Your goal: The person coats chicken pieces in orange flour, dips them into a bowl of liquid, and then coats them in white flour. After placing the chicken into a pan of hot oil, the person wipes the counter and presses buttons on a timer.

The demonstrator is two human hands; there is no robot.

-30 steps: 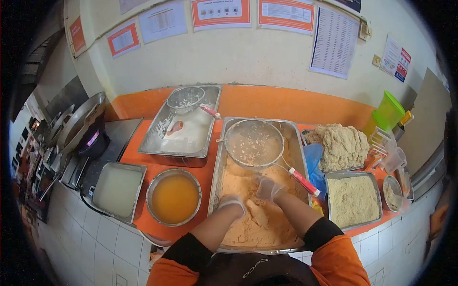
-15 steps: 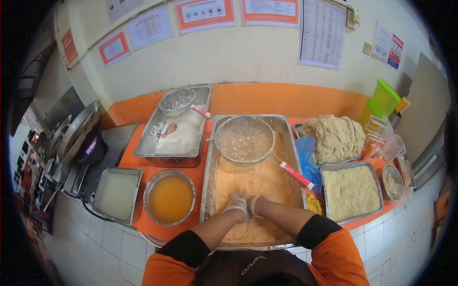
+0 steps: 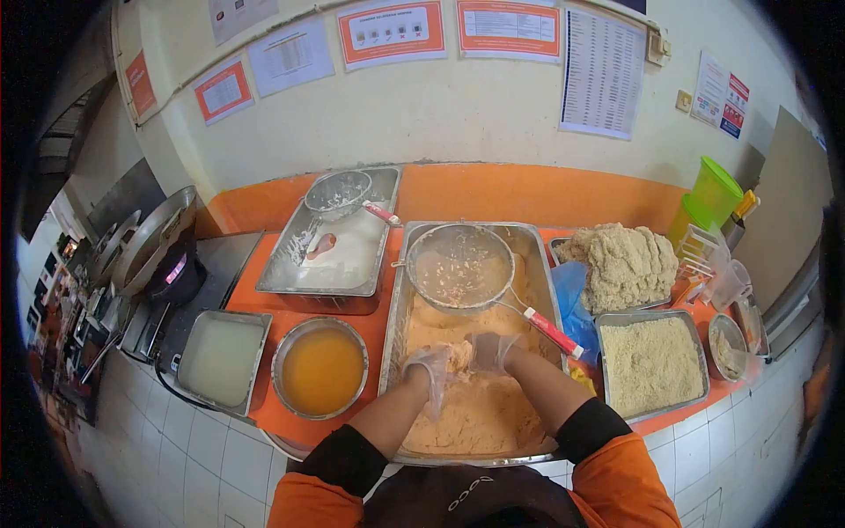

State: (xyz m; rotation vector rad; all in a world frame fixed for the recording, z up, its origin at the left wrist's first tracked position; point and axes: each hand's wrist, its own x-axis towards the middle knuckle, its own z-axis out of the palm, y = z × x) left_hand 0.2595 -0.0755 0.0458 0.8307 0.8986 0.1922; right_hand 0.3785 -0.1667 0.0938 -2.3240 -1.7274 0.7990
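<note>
My left hand [image 3: 429, 374] and my right hand [image 3: 490, 352], both in clear plastic gloves, are over the large metal tray [image 3: 393, 339] of orange-tinted flour [image 3: 475, 422]. A lump coated in that flour [image 3: 459, 355] is between them, with the fingers of both hands curled against it. The coating hides what lies inside the lump. Just beyond my hands a round mesh sieve [image 3: 460, 268] holds crumbly bits and rests across the tray's far part. Its red handle [image 3: 553, 333] points toward the right rim.
At left stand a bowl of orange liquid [image 3: 319, 368] and a pan of cloudy liquid [image 3: 222, 359]. Behind them, a white-flour tray [image 3: 264, 280] holds a raw meat piece [image 3: 322, 246] and a second sieve [image 3: 338, 194]. Right are a crumb heap [image 3: 620, 264], pale-crumb tray [image 3: 651, 361] and blue bag [image 3: 572, 299].
My hands have risen out of the flour, moved forward and spread apart. A coated lump now shows between them. The whole view has shifted slightly down and right.
</note>
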